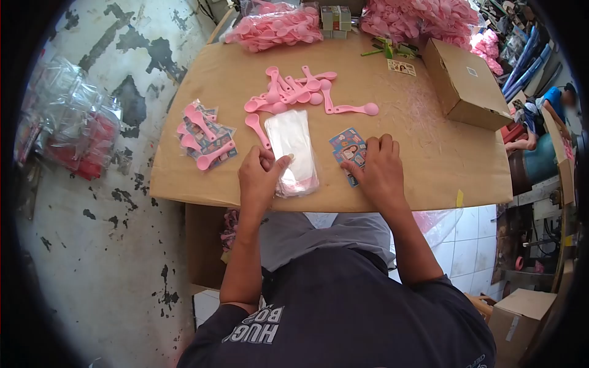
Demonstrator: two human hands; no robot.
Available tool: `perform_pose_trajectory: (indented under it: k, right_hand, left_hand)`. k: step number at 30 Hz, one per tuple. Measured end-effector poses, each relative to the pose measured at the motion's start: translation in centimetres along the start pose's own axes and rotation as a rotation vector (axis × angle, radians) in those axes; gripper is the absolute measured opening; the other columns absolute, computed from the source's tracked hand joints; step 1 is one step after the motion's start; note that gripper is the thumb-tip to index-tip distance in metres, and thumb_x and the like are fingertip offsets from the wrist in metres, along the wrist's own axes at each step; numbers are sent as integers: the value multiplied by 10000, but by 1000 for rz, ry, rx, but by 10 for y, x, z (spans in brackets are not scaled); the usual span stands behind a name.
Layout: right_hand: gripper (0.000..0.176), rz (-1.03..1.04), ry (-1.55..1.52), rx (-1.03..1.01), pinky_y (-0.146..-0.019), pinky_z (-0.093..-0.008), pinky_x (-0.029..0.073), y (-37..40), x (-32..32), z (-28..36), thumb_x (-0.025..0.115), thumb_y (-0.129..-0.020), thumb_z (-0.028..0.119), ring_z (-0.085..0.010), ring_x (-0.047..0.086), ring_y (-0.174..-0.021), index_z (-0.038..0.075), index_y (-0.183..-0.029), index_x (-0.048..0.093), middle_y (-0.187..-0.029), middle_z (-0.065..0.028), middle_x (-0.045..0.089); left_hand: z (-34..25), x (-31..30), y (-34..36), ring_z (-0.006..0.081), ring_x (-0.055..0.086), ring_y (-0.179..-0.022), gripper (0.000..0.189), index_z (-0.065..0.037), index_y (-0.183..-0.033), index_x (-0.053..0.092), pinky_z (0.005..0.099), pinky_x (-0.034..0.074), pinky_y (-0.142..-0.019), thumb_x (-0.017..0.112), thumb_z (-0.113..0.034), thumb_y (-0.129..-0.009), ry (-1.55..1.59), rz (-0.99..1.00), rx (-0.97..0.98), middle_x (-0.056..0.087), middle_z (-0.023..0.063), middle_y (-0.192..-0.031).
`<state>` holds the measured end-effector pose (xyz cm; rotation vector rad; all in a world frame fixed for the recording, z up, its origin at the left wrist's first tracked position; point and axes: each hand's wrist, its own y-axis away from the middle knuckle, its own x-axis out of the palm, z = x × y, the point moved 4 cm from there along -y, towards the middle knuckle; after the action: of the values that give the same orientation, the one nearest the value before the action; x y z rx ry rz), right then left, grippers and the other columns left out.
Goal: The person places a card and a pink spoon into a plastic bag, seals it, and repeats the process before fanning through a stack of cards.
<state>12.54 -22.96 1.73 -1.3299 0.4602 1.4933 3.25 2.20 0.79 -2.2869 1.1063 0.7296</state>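
Observation:
A stack of clear plastic bags [293,138] lies in front of me on the table. At its left edge my left hand [259,178] is curled, the thumb pressed on the bags; the undersides of its fingers are hidden. To the right, my right hand [381,172] grips a small pile of blue printed cards [350,149], thumb on their lower edge and fingers bent at their right side. A pink measuring spoon [256,130] lies just beyond my left hand. Behind the bags is a loose heap of pink spoons [291,92].
More pink spoons lie on printed cards [219,136] at the left. Along the back are bagged pink spoons [279,29], bundled cards [335,19] and a green tool [388,48]. A cardboard box [463,86] stands at the right. Another person [540,116] is at far right.

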Motion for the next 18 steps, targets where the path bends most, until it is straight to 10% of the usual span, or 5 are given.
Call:
perform_pose_trajectory:
  k: [9, 18]
  right_hand:
    - [550, -42, -111, 32, -842, -434, 515, -6, 5, -16, 867, -784, 352, -343, 563, -1040, 8, -1088, 564, -1106, -160, 543]
    - [345, -83, -279, 60, -818, -478, 495, -6, 12, -27, 756, -905, 230, -366, 591, -994, 30, -1085, 540, -1038, -150, 591]
  left_hand:
    - [13, 2, 2, 85, 556, -656, 216, 26, -899, 650, 278, 471, -602, 739, -160, -961, 193, -66, -5, 624, 32, -708]
    - [30, 4, 5, 37, 538, -739, 144, -26, -1007, 555, 208, 450, -669, 587, -149, -1077, 602, -161, 35, 710, 48, -928]
